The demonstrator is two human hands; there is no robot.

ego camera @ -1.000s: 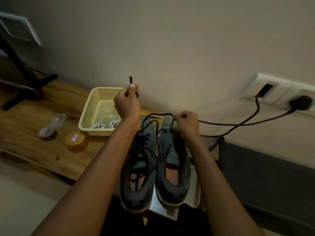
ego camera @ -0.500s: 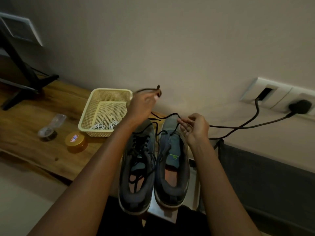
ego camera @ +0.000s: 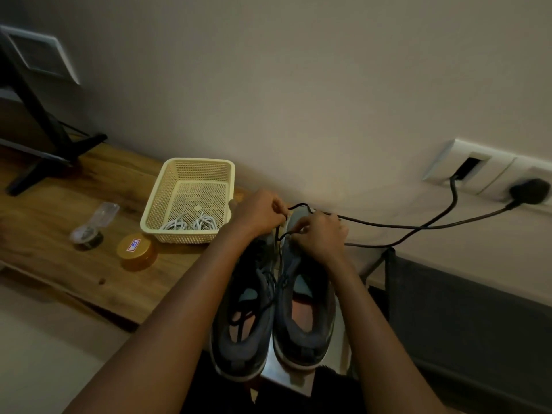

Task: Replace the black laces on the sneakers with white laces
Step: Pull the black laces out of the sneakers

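Beige wall (ego camera: 298, 85) backs a wooden table (ego camera: 74, 273). At its right end two grey sneakers sit side by side, heels toward the person; the left sneaker (ego camera: 239, 348) is threaded in black, the right sneaker (ego camera: 304, 339) lies just beside it. Over the toes, the left hand (ego camera: 257, 215) and right hand (ego camera: 322, 234) each pinch a black lace (ego camera: 298, 205) with curled fingers, a loop arching between them. White laces (ego camera: 191, 224) lie coiled in the yellow mesh basket (ego camera: 155, 204) at the table's back edge, near a gold-lidded jar (ego camera: 136, 253).

Bare left hand (ego camera: 256, 216), right hand (ego camera: 324, 236), forearms (ego camera: 185, 297).
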